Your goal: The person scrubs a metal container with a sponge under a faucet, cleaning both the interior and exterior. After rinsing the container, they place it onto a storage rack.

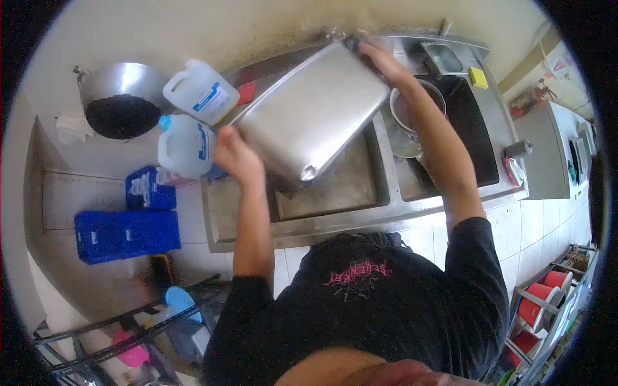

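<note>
Between left hand (238, 156) and right hand (388, 62), a metal pan (315, 106)

The pan is raised and tilted over the left basin (335, 196) of a steel table (233, 215). The left hand is closed on its near left edge, with the thumb up. The right hand lies at the far right corner, its fingers bent over a dark pad (353, 42); because of blur, I cannot tell whether it pinches the pan also.

Below the right hand, partly covered by the forearm, a pot (400, 112) is in the right basin (474, 138). To the right of this hand are a small metal container (444, 58) and, just beside it, a yellow sponge (478, 78).

Left of the left hand stand two jugs, one without visible cap (203, 93) and one with a blue cap (180, 145). Farther left is a big metal wok (129, 77); lower down, a blue crate (129, 235).
</note>
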Available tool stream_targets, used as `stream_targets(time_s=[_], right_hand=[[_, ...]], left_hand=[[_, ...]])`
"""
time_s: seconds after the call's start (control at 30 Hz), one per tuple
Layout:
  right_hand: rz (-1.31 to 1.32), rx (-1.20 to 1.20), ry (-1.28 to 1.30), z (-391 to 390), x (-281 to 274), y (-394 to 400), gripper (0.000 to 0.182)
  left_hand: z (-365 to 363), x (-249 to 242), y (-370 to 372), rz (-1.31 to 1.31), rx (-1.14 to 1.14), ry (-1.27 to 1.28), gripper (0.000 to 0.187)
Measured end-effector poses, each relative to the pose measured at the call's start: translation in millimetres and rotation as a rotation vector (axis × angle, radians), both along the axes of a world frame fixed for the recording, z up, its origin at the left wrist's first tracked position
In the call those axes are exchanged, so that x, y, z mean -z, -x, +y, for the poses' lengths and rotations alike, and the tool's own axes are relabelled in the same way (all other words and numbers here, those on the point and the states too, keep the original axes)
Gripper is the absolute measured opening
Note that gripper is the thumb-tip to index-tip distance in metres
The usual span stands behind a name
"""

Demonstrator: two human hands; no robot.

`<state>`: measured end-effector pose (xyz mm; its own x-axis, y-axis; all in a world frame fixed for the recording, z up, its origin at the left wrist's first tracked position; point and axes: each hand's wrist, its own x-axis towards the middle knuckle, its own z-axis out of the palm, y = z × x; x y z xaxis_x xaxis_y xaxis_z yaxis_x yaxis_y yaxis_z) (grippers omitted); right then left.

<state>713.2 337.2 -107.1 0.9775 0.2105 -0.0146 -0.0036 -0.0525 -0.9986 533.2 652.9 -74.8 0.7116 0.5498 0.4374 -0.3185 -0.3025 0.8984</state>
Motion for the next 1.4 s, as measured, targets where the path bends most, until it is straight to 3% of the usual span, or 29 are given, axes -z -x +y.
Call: stream_targets(time_s=[0.03, 0.1, 0.13, 0.2, 0.23, 0.27, 0.33, 0.37, 0.4, 0.47, 0.53, 0.57, 0.63, 0.67, 0.73, 0.8, 0.87, 0.93, 1.0, 1.07, 1.13, 1.2, 1.23, 1.27, 1.37, 1.4], right_hand=[[-0.006, 0.005, -0.003, 7.1, 21.4, -3.5, 0.034], [-0.031, 0.076, -0.268, 35.1, 57.8, -3.9, 0.035], [-0.038, 0.095, -0.359, 47.4, 64.3, -2.1, 0.036], [-0.103, 0.096, -0.300, 60.2, 47.7, 5.7, 0.036], [-0.097, 0.086, -0.215, 64.3, 41.9, 11.6, 0.035], [-0.094, 0.075, -0.129, 68.4, 36.1, 17.4, 0.034], [-0.294, -0.066, 0.088, 92.2, 24.5, 32.7, 0.051], [-0.351, -0.103, 0.153, 108.1, 6.6, 49.3, 0.043], [-0.412, -0.135, 0.216, 125.0, -8.0, 68.3, 0.035], [-0.476, -0.144, 0.173, 146.7, -15.1, 97.5, 0.028], [-0.886, 0.041, 0.072, 144.4, -9.8, 116.6, 0.026], [-0.889, 0.053, 0.076, 134.8, 3.7, 110.2, 0.026], [-0.717, 0.155, 0.350, 102.6, 62.1, 103.5, 0.031], [-0.440, 0.236, 0.328, 86.9, 101.4, 84.1, 0.029], [-0.242, 0.244, 0.452, 60.1, 152.2, 46.0, 0.031], [-0.406, 0.231, 0.311, 94.2, 113.4, 67.2, 0.030], [-0.650, -0.006, 0.182, 116.6, 36.0, 110.7, 0.033], [-0.545, 0.011, 0.147, 113.1, 52.2, 101.2, 0.038], [-0.421, 0.268, 0.333, 88.6, 123.6, 56.8, 0.036], [-0.167, 0.301, 0.420, 55.0, 216.6, 0.0, 0.028], [-0.134, 0.150, 0.349, 60.9, 190.6, 8.2, 0.027], [-0.453, 0.016, 0.187, 93.3, 141.8, 40.5, 0.029], [-0.410, -0.057, 0.219, 96.0, 131.8, 44.7, 0.032], [-0.379, 0.001, 0.145, 95.7, 163.5, 32.4, 0.036], [0.195, 0.012, 0.315, 60.5, 294.0, -16.1, 0.042], [0.191, 0.009, 0.311, 69.9, 306.2, -10.5, 0.042]], left_hand=[[3.1, -4.5, -0.3, -0.006, 0.005, -0.003, 0.041], [15.9, -10.5, 4.8, -0.153, -0.132, 0.361, 0.051], [28.5, -9.9, 6.4, -0.153, -0.139, 0.353, 0.051], [67.4, -2.7, 9.3, -0.045, -0.079, 0.109, 0.042], [115.3, -7.5, 22.0, 0.313, 0.221, -0.226, 0.041], [108.4, -26.1, 24.2, 0.328, 0.217, -0.230, 0.041], [79.8, -77.9, 25.5, 0.767, 0.317, -0.790, 0.038], [73.5, -58.6, 16.7, 0.611, 0.350, -0.728, 0.034], [58.1, -54.3, 12.0, 0.628, 0.341, -0.727, 0.034], [29.7, -53.2, 2.1, 0.264, 0.191, -0.740, 0.032], [27.6, -42.3, 4.1, 0.211, 0.158, -0.736, 0.029], [28.4, -38.3, 10.7, 0.202, 0.144, -0.725, 0.027], [28.6, -35.0, 25.9, 0.149, 0.146, -0.621, 0.023], [27.7, -37.6, 27.4, 0.154, 0.148, -0.621, 0.023], [25.9, -44.1, 33.7, 0.205, 0.089, -0.629, 0.023], [22.9, -31.6, 18.2, 0.159, 0.096, -0.589, 0.025], [21.9, -24.1, 11.6, 0.200, 0.102, -0.558, 0.026], [23.7, -27.5, 17.5, 0.189, 0.129, -0.540, 0.027], [29.6, -37.2, 29.4, 0.174, 0.136, -0.507, 0.028], [35.1, -55.6, 39.4, 0.189, 0.051, -0.637, 0.029], [41.8, -62.1, 39.3, 0.226, 0.062, -0.595, 0.029], [45.8, -63.9, 35.7, 0.300, 0.037, -0.539, 0.030], [49.5, -64.0, 37.7, 0.324, 0.017, -0.580, 0.030], [50.9, -65.6, 39.4, 0.343, 0.018, -0.589, 0.030], [58.7, -64.7, 28.7, 0.320, -0.025, -0.572, 0.034], [72.1, -55.6, 22.3, 0.365, -0.039, -0.453, 0.039]])
